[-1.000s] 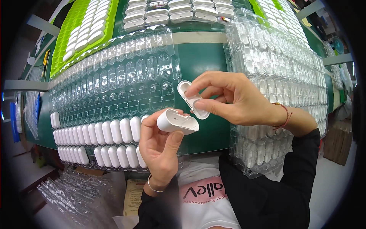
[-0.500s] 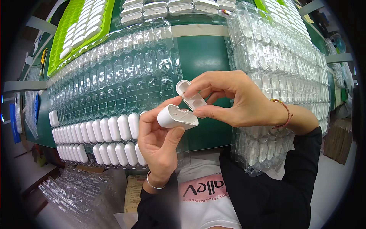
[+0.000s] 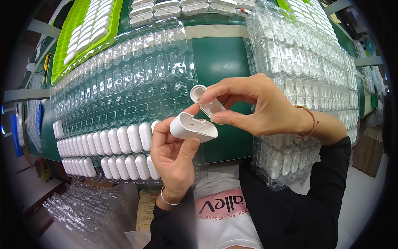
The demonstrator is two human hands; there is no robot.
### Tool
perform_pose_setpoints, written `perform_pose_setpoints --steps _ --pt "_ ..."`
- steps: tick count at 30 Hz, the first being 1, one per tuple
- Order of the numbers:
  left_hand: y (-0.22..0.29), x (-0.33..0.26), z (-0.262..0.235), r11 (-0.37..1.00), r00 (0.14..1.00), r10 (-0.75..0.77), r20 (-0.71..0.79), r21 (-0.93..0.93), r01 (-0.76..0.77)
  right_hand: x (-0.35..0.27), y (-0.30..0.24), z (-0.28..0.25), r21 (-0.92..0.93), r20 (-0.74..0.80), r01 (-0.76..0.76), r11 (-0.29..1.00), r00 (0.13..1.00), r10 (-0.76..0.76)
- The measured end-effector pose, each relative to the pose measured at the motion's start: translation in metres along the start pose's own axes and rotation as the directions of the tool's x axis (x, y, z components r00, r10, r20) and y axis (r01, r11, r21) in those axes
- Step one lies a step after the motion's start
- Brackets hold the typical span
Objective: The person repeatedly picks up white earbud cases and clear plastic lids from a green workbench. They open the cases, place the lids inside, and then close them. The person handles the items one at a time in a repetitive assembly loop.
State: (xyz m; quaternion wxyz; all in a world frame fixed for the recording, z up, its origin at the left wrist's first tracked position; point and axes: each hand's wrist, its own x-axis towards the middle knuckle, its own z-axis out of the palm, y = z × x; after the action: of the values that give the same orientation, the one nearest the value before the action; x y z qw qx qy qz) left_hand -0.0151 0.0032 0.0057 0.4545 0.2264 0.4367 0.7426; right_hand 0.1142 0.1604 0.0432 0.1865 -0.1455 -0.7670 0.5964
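Observation:
My left hand (image 3: 176, 164) is closed around a white, rounded earbud case body (image 3: 188, 129), its hollow opening tipped toward the upper right. Between the thumb and fingers of my right hand (image 3: 259, 106) is a white oval lid (image 3: 212, 108), inner side showing. The lid is held close above the body's rim; whether the two are joined at the hinge I cannot tell. My left index fingertip reaches up behind the body, close to the lid. Left of my left hand, rows of white rounded pieces (image 3: 123, 139) stand in a clear tray (image 3: 124, 89).
Stacked clear trays (image 3: 306, 87) rise on the right. A green tray (image 3: 68, 39) with white pieces lies at the back left, and open white cases (image 3: 168, 9) line the back. Clear plastic trays (image 3: 85, 211) are piled at the lower left, beside a brown paper package (image 3: 146, 207).
The case body has turned slightly, and its front end sits a little lower to the right. The lid has tilted slightly in my right hand. Both hands keep their holds.

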Motion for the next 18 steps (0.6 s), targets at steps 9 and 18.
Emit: perform_pose_setpoints --steps 9,18 --pt "-0.0025 -0.0014 -0.0043 0.995 1.0 0.019 0.002 0.101 -0.019 0.0013 0.0028 0.0031 -0.006 0.007 -0.006 1.0 1.0 0.006" --pt "-0.0032 -0.0016 -0.0076 0.998 0.999 0.043 -0.014 0.041 -0.042 0.0014 0.0022 0.0036 -0.074 -0.02 -0.035 0.997 0.999 0.034"
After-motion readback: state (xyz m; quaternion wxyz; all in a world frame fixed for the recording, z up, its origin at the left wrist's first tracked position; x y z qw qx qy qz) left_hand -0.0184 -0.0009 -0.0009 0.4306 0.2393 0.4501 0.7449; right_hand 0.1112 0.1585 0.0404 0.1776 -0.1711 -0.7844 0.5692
